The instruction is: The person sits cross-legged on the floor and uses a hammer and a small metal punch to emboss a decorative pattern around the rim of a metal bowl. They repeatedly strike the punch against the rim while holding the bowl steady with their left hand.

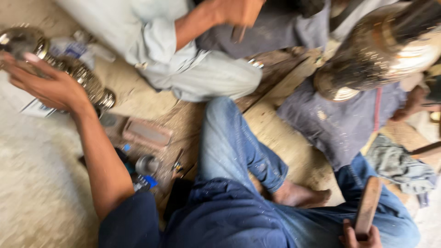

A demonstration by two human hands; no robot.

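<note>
Dusty, pale floor (pixel 41 193) fills the nine o'clock side of the head view, with worn wooden boards (pixel 275 124) running through the middle; the whole picture is blurred by motion.

At ten o'clock the left hand (pixel 48 85) reaches out with fingers spread and curled over a shiny, ridged metal vessel (pixel 85 78), touching it; how firmly it grips I cannot tell through the blur. At five o'clock the right hand (pixel 360 236) is closed around the lower end of a flat wooden mallet (pixel 368 206), which stands nearly upright over the person's blue-jeaned legs (pixel 234 156). The two hands are well apart, on opposite sides of the lap. A bare foot (pixel 301 195) rests on the boards near the mallet.

Between the left arm and the knee lie a reddish rectangular block (pixel 149 134), a small metal cup (pixel 147 164) and a few small tools too blurred to make out.

At twelve o'clock a co-worker in pale clothes (pixel 183 59) sits with a raised hand (pixel 236 11) around a wooden handle. At two o'clock a large brass pot (pixel 381 50) rests against grey cloth, and a crumpled grey rag (pixel 402 167) lies at three o'clock.
</note>
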